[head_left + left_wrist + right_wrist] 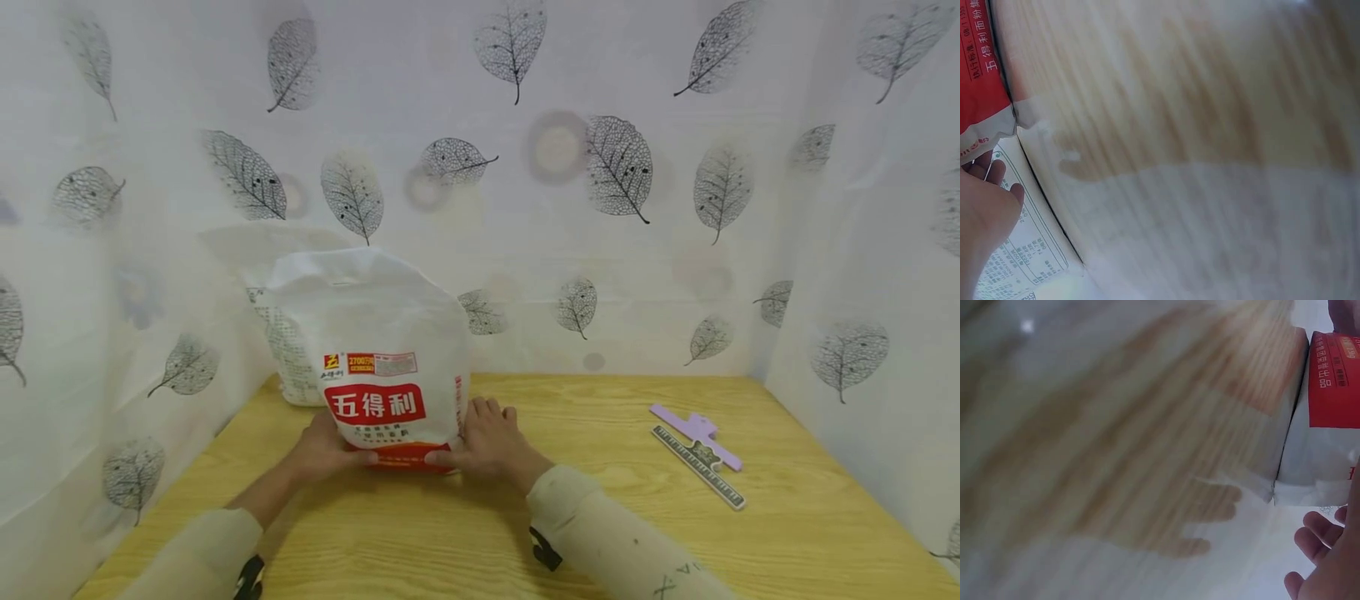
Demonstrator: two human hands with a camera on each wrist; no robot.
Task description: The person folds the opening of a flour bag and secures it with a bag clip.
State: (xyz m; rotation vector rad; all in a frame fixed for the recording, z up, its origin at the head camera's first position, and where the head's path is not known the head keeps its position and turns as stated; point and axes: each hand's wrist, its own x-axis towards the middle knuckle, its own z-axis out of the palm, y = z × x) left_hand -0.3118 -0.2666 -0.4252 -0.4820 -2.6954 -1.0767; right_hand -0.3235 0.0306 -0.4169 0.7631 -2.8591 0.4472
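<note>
A white flour bag [375, 350] with a red label stands upright on the wooden table [615, 525], left of centre. My left hand [326, 446] grips its lower left corner, thumb across the front bottom edge. My right hand [487, 437] grips the lower right corner the same way, fingers on the bag's side. The left wrist view is blurred; it shows the bag's red corner [979, 75] and my left hand [982, 206] against its printed side. In the right wrist view my right hand [1325, 556] lies beside the bag [1332, 425].
A purple clip [697, 432] and a grey ruler-like strip [699, 467] lie on the table at the right. White leaf-print sheets [570, 208] wall in the table at the back and on both sides.
</note>
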